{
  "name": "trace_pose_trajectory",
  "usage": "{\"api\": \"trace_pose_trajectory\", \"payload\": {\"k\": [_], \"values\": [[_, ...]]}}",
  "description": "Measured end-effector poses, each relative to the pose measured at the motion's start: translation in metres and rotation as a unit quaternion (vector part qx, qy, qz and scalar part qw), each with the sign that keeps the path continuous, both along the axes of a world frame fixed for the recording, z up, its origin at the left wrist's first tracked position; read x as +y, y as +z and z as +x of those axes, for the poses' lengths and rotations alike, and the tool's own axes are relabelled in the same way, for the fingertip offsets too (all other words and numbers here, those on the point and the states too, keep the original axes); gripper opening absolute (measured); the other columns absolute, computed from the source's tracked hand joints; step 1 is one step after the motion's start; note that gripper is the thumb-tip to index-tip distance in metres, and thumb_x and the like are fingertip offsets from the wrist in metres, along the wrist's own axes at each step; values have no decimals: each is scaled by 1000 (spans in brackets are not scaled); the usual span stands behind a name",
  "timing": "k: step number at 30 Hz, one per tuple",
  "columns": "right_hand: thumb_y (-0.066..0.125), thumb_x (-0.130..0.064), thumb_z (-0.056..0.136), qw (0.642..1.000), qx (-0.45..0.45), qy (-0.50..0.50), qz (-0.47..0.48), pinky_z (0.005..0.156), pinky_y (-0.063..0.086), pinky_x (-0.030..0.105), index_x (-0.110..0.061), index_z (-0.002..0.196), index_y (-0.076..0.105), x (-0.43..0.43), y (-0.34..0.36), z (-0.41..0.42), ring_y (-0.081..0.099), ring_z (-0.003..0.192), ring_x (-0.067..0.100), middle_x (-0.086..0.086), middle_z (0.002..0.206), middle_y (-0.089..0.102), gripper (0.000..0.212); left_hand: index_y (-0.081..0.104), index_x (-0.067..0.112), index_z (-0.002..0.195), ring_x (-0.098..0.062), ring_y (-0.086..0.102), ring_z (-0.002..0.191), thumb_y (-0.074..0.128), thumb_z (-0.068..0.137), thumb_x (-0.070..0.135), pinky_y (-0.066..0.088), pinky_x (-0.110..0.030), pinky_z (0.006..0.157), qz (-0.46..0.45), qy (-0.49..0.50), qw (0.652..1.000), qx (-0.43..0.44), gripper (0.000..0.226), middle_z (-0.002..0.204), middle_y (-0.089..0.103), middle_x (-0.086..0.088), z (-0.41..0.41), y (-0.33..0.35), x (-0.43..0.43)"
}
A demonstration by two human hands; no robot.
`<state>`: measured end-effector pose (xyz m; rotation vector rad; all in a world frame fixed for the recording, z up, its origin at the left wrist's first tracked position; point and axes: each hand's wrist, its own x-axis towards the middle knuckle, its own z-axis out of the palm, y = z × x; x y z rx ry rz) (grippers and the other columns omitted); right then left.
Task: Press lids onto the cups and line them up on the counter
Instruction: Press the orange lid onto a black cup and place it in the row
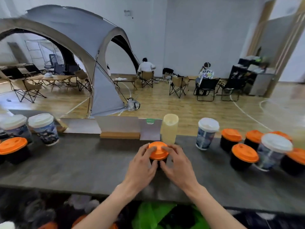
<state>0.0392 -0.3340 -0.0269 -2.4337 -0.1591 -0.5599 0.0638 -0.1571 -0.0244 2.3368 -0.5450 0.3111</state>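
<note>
Two bare forearms rise from 6 o'clock, above a blurred green thing [153, 214] below the counter's near edge. The left hand [142, 167] and right hand [179, 166] meet at the middle of the view. Both are curled round one orange lid [158, 151], with fingers hooked over its top and sides and thumbs down against the near wall of the black cup [158, 164] beneath it. The lid sits on that cup, which stands on the counter toward the far edge.

The grey counter [82, 166] runs the full width, from 9 to 3 o'clock. Beyond it, at 10 to 11 o'clock, a grey dome tent [79, 30] stands on a wooden floor. Folding chairs [179, 85] are at 12 to 2 o'clock, some holding seated people with their backs turned.

On the counter's far edge at 12 o'clock is a white card box [118, 124]. Just right of it, directly behind the held cup, is a tall pale yellow cup [170, 128].

At 3 o'clock several lidded black cups [245, 156] crowd together. One white-lidded printed cup [207, 133] stands apart on their near-hand side, and a second printed cup [274, 149] stands among them.

At 9 o'clock a pair of printed cups [44, 128] stand side by side. In front of them is an edge cup [13, 149], black with an orange lid and cut off by the frame.
</note>
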Motion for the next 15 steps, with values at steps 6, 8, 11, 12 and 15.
{"api": "trace_pose_trajectory", "payload": {"k": [6, 8, 11, 12, 15], "values": [[71, -42, 84, 1000, -4, -13, 24, 92, 54, 31, -31, 135, 55, -95, -8, -46, 55, 116, 9, -12, 135, 44, 55, 47, 27, 146, -16, 48, 136, 60, 98, 28, 38, -26, 110, -6, -26, 999, 20, 50, 157, 36, 8, -39, -1, -98], [71, -43, 83, 999, -10, -17, 25, 92, 54, 32, -31, 135, 56, -110, -10, -56, 55, 116, 9, -11, 134, 44, 55, 47, 27, 145, -17, 47, 137, 60, 97, 27, 40, -31, 112, -5, -30, 999, 32, 50, 158, 35, 7, -48, -3, -113], [71, -45, 83, 1000, -12, -14, 24, 92, 52, 26, -31, 133, 56, -121, -14, -69, 55, 116, 8, -12, 133, 43, 54, 47, 28, 145, -18, 48, 137, 59, 97, 26, 42, -33, 112, 3, -35, 999, 37, 49, 159, 34, 8, -59, -6, -123], [71, -46, 84, 1000, -15, -14, 23, 91, 50, 23, -31, 133, 56, -122, -15, -73, 54, 116, 7, -12, 133, 43, 53, 46, 29, 144, -18, 48, 137, 57, 98, 26, 42, -32, 111, 8, -36, 999, 37, 48, 160, 34, 9, -61, -6, -125], [70, -48, 86, 999, -20, -19, 17, 89, 48, 20, -34, 133, 54, -124, -17, -76, 53, 117, 6, -13, 133, 42, 51, 46, 30, 143, -17, 45, 140, 53, 100, 25, 40, -34, 113, 9, -33, 998, 46, 43, 161, 34, 8, -60, -2, -129]]}}
